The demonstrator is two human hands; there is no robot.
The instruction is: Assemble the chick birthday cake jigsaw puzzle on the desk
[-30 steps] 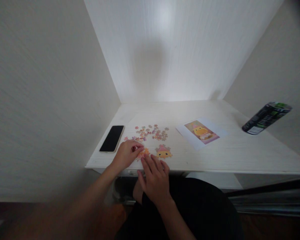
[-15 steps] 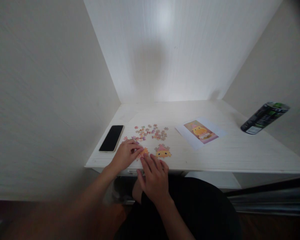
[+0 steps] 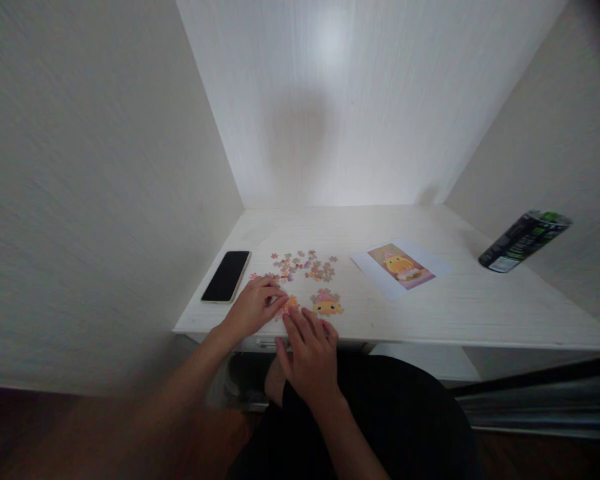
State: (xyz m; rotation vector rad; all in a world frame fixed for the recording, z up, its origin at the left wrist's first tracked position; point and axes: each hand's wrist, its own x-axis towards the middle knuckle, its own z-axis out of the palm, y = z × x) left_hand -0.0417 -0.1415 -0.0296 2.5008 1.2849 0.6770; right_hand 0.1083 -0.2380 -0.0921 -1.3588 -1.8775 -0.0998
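Left hand [image 3: 253, 308] was over the near edge of the tabletop [image 3: 430, 320], toward its near-left corner, thumb and forefinger drawn together at the orange patch [image 3: 292, 303]. Couldn't tell if a piece was pinched between them. Right hand [image 3: 310, 357] reached in over the near edge, fingers loosely extended, thumb apart, nothing visibly gripped; its fingertips sat at the patch's near side.

The patch lay just in from the near edge, left of the face section [image 3: 326, 307], partly hidden by fingers.

Looked like a fitting step. My read: it called for light right fingertips steadying the patch flat, tab squared to slot, then straight-down pressure. Sideways shoving risked popping joints or bumping the face section, which was close by.

Count: two hands, one orange patch, one face section, one printed sheet [image 3: 403, 265] right of centre, one phone [image 3: 226, 277] along the left edge, one can [image 3: 523, 243] toward the right edge. Loose pieces [image 3: 320, 270], beyond the patch toward the far edge: well over a dozen, too small and overlapped for an exact number.
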